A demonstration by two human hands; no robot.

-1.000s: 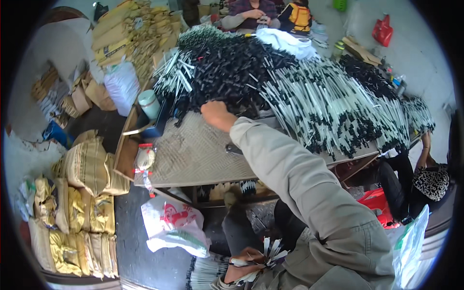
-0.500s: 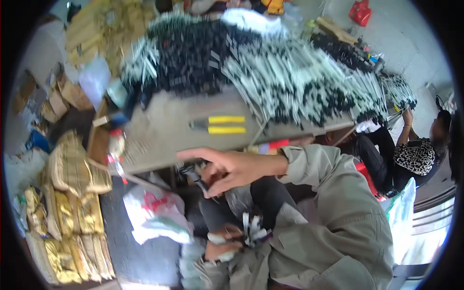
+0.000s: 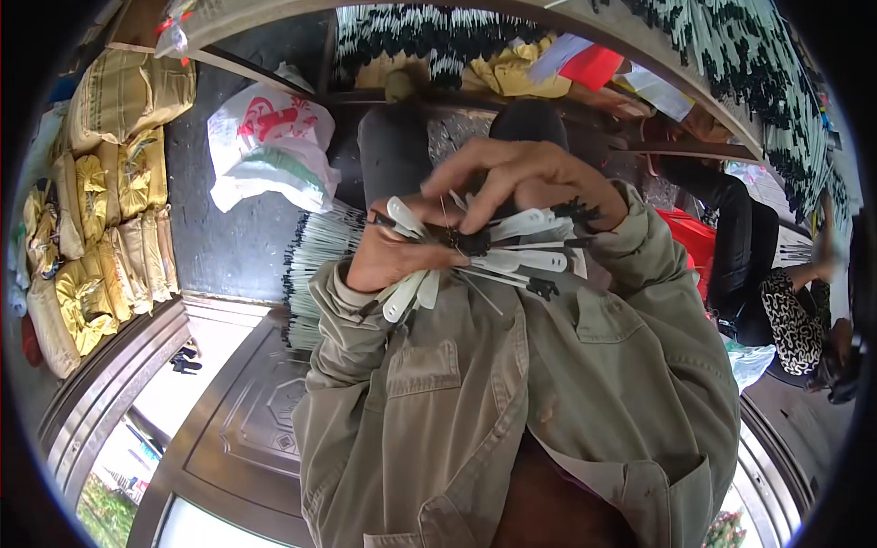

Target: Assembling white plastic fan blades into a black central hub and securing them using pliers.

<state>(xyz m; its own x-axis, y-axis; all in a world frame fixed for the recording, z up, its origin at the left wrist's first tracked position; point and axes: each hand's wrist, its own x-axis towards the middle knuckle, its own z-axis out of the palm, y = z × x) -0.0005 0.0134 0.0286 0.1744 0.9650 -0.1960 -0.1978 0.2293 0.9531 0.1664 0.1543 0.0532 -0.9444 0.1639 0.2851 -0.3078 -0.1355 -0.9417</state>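
Strips in left grip; bag farther left.

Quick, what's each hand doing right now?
Left hand: closed around a bundle of white strips.
Right hand: fingers bent over the bundle; whether it grips anything cannot be told.

Daylight, moderately bright; blown-out glare around the brown door at lower left; dim shadow under the desk. Heavy fisheye bend, black vignette at rim; right hand fairly sharp; far-right co-worker softer.
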